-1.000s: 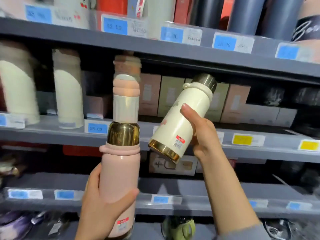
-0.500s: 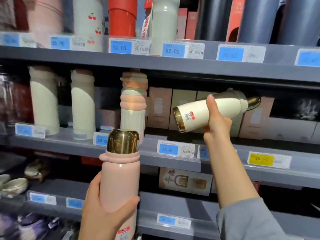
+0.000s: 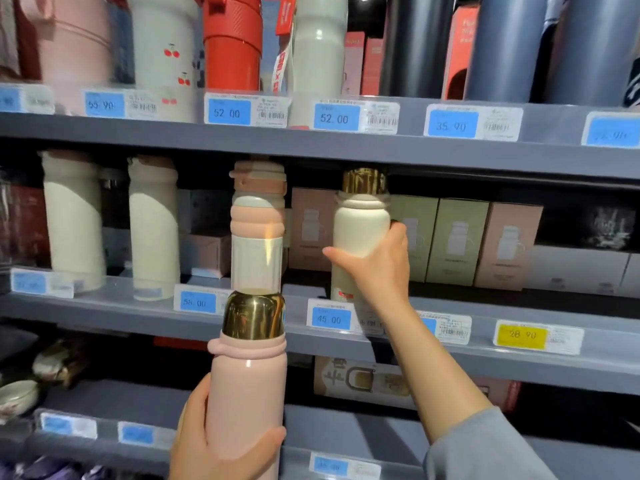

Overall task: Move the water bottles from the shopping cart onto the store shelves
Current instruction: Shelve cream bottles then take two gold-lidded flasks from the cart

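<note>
Closest in, the left grip point(image 3: 221, 441) is wrapped round the pink bottle point(image 3: 247, 386), off the shelf. Further back, the right grip point(image 3: 375, 268) holds the white bottle point(image 3: 360, 233) upright on the middle shelf point(image 3: 519, 358), boxes point(image 3: 457, 240) right behind. Let go sloppy and it might tip.

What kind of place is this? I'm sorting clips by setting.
Most likely a shop's drinkware aisle. Grey shelves carry blue price tags with barcodes, rows of bottles and boxed stock. The right hand stands a cream bottle there.
</note>
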`<state>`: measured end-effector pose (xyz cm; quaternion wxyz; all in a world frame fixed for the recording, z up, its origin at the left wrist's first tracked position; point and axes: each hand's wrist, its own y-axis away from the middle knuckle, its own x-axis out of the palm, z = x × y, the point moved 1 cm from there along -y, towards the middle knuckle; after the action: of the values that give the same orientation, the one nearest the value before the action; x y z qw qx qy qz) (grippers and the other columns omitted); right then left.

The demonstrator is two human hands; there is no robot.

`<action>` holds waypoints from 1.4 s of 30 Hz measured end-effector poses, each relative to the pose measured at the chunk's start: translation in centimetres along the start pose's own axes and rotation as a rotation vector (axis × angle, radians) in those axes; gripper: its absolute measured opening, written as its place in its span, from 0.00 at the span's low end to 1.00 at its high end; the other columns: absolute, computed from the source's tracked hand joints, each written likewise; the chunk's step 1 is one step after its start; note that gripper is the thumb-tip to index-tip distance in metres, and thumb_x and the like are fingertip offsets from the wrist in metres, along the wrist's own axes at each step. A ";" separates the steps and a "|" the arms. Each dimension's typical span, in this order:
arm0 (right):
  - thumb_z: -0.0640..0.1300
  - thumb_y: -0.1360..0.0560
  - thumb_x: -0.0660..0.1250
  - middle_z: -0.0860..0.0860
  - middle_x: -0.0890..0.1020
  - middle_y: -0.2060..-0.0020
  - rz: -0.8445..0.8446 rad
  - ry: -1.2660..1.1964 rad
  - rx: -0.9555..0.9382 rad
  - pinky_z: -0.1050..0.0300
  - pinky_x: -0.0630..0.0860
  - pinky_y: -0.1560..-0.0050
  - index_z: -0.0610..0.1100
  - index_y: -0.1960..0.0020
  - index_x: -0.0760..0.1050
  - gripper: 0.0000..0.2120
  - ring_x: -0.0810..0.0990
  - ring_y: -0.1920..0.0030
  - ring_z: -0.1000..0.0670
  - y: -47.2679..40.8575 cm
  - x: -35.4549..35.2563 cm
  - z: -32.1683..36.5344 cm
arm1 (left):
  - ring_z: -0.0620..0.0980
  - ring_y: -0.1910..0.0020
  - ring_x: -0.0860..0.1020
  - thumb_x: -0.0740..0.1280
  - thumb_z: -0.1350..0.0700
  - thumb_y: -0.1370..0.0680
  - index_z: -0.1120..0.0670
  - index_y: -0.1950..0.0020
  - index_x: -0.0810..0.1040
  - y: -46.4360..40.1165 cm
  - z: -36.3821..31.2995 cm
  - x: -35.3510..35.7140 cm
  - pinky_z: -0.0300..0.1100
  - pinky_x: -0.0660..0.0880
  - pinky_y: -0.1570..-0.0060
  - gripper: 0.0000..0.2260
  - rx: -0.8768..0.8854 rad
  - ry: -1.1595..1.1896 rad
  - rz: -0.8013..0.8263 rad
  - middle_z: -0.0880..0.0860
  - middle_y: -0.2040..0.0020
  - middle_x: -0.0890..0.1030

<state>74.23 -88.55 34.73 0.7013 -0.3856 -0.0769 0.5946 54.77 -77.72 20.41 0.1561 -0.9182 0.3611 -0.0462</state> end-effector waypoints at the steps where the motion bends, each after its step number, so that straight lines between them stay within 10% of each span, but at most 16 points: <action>1: 0.63 0.41 0.79 0.46 0.72 0.42 0.000 0.032 -0.016 0.49 0.76 0.50 0.40 0.37 0.62 0.45 0.74 0.43 0.44 0.1 0.2 0.2 | 0.52 0.44 0.74 0.75 0.35 0.67 0.46 0.32 0.67 0.0 0.1 -0.1 0.51 0.70 0.45 0.62 -0.008 -0.003 -0.007 0.47 0.43 0.75; 28: 0.69 0.39 0.74 0.45 0.71 0.38 0.025 0.169 0.021 0.43 0.76 0.47 0.40 0.33 0.61 0.48 0.72 0.38 0.42 0.1 -0.3 -0.5 | 0.44 0.45 0.75 0.78 0.43 0.54 0.38 0.37 0.65 0.3 1.5 -1.3 0.47 0.72 0.49 0.47 -0.035 0.053 -0.036 0.43 0.42 0.75; 34: 0.61 0.31 0.73 0.47 0.62 0.27 -0.072 -0.068 -0.184 0.52 0.64 0.29 0.45 0.22 0.53 0.47 0.62 0.27 0.48 5.3 -3.3 -1.2 | 0.42 0.45 0.73 0.83 0.46 0.48 0.31 0.41 0.62 0.3 1.0 -0.5 0.46 0.71 0.48 0.43 0.004 0.013 0.001 0.41 0.42 0.72; 39: 0.68 0.37 0.69 0.67 0.71 0.35 0.304 -0.389 0.107 0.64 0.74 0.43 0.64 0.27 0.56 0.42 0.73 0.39 0.66 14.8 -5.5 -2.3 | 0.33 0.46 0.73 0.75 0.40 0.52 0.22 0.46 0.62 0.8 0.0 3.1 0.38 0.71 0.53 0.39 0.083 0.005 0.102 0.36 0.43 0.71; 42: 0.56 0.40 0.78 0.67 0.80 0.45 0.485 -0.619 0.317 0.67 0.77 0.55 0.59 0.31 0.63 0.42 0.79 0.47 0.66 17.0 -5.4 -3.7 | 0.34 0.48 0.73 0.75 0.46 0.48 0.27 0.45 0.65 1.9 -1.0 6.9 0.31 0.72 0.57 0.36 0.162 -0.052 0.147 0.34 0.47 0.69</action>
<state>61.63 -95.07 23.29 0.5354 -0.0832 -0.0986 0.8347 58.45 -83.99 20.53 0.2421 -0.8745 0.4184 -0.0399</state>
